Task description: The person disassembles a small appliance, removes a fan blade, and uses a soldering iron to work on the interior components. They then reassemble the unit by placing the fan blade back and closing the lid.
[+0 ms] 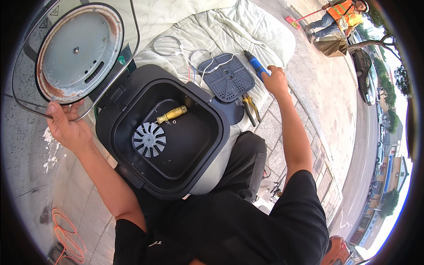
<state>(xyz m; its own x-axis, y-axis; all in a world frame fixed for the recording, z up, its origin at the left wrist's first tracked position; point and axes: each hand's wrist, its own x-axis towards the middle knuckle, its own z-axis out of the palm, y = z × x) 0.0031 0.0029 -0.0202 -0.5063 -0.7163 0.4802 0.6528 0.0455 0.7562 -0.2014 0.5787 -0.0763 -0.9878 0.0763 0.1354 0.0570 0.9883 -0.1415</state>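
My left hand (pixel 68 126) closes its fingers on the lower edge of a round metal plate (pixel 79 51) with a rusty rim, where a bent metal rod also passes. My right hand (pixel 276 82) grips a blue screwdriver (pixel 256 64), its thin shaft pointing up and left. Between my arms sits a black square appliance housing (pixel 194 145). Inside it lie a grey fan wheel (pixel 149 139), a yellow-handled screwdriver (pixel 172 115) and a few small metal parts. Near my right hand, a dark perforated tray (pixel 226 77) rests on the cloth, with yellow-handled pliers (pixel 251 110) below it.
Pale quilted cloth (pixel 203 28) lies under the housing and tools. White wires (pixel 181 48) loop beside the tray. An orange cord (pixel 68 238) coils on the paving at lower left. At upper right, a person in an orange vest (pixel 344 13) holds a broom; cars line the road.
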